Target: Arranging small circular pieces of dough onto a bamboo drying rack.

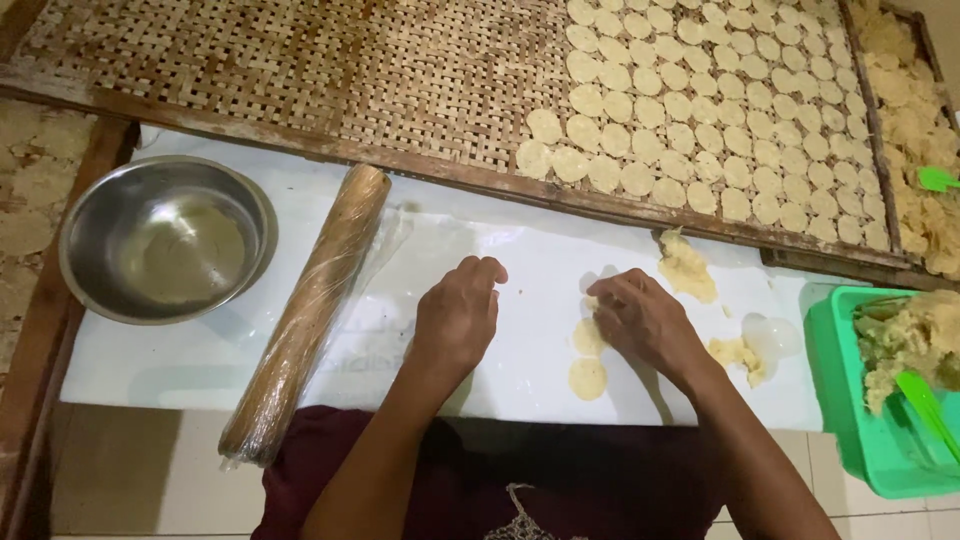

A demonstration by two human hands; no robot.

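left hand: the left hand [458, 315] lies on the white board [180, 365], fingers curled in loosely. its grip holds nothing that i can see.
right hand: the right hand [640, 318] rests on the board with fingers bent down, fingertips on a bit of dough at the top of a flat dough round [588, 337]. i cannot tell if its grip pinches the dough or just presses it.
dough rounds: two pale flat rounds lie on the board between the hands, close by the right hand. the second round [587, 378] sits just below the first, nearer the person.
dough lumps: one soft lump [687, 266] sits above the right hand, near the tray edge. a smaller lump [738, 354] lies to the right of the wrist.
rolling pin: a long wooden rolling pin [310, 310] wrapped in clear plastic lies slanted on the board, left of the left hand.
bowl: a shiny metal bowl [165, 240] sits at the left end of the board.
woven tray: a big woven tray [300, 70] lies behind the board. many small dough rounds [720, 110] fill its right part in rows.
green tub: a green tub [850, 400] at the right holds more dough and a green scraper [925, 405].
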